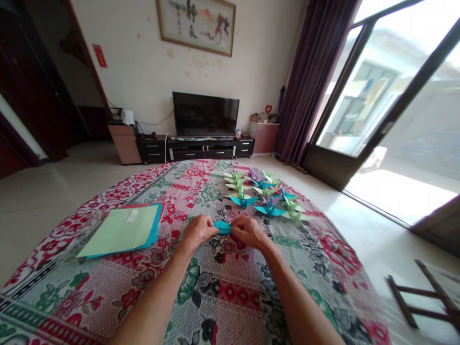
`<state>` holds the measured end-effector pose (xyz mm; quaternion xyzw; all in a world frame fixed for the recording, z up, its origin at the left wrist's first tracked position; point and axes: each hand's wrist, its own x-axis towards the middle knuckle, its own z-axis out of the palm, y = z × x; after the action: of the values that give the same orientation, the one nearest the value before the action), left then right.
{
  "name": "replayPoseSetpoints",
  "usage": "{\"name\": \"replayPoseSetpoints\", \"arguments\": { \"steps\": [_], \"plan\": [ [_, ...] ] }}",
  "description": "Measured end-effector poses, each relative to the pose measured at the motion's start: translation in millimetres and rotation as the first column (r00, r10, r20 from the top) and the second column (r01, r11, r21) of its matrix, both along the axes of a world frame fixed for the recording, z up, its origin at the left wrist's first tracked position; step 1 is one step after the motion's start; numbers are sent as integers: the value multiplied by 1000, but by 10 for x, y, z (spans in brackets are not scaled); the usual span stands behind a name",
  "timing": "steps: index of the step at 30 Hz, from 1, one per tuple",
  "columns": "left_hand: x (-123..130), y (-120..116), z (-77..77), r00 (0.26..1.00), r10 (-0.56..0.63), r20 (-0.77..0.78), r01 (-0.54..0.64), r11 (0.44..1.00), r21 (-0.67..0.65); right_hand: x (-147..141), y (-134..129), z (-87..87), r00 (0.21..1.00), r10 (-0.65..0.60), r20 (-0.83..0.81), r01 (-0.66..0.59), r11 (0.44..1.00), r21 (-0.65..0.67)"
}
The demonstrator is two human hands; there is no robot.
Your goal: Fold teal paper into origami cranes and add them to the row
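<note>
A small piece of folded blue paper (223, 227) is stretched between my two hands, just above the patterned tablecloth. My left hand (200, 230) pinches its left end, fingers closed. At the other end, my right hand (248, 231) grips the paper the same way. The fingers cover both ends, so only the middle of the paper shows. Beyond my right hand, several folded paper cranes stand in rows, among them a blue crane (270, 208), a green crane (293, 209) and a purple crane (253, 175).
To the left lies a stack of coloured paper sheets (115, 232), green on top, with a small white label (132, 216). The round table's cloth (237, 297) has a floral pattern. Past the table are a television (205, 115) and low cabinet; a dark wooden stool (424, 297) stands at right.
</note>
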<state>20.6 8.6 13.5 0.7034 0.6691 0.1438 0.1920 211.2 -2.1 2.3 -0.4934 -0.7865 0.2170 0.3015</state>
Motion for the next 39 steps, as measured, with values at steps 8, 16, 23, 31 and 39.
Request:
{"name": "replayPoseSetpoints", "arguments": {
  "steps": [8,16,23,31,39],
  "plan": [
    [3,28,-9,1000,2,-13,-2,1000,-6,-119,40,-73,990,-135,30,134,990,37],
    [-1,13,-1,1000,-5,-20,5,1000,8,-155,47,-81,979,-176,101,167,981,96],
    [-5,9,-23,1000,0,-13,1,1000,21,-153,68,-135,974,-194,119,183,979,94],
    [-34,2,-32,999,-34,14,33,999,22,-116,1,-210,990,-137,19,134,984,117],
    [-28,-21,-9,999,-49,22,48,998,36,-172,-43,-209,985,-173,14,170,977,132]
  ]
}}
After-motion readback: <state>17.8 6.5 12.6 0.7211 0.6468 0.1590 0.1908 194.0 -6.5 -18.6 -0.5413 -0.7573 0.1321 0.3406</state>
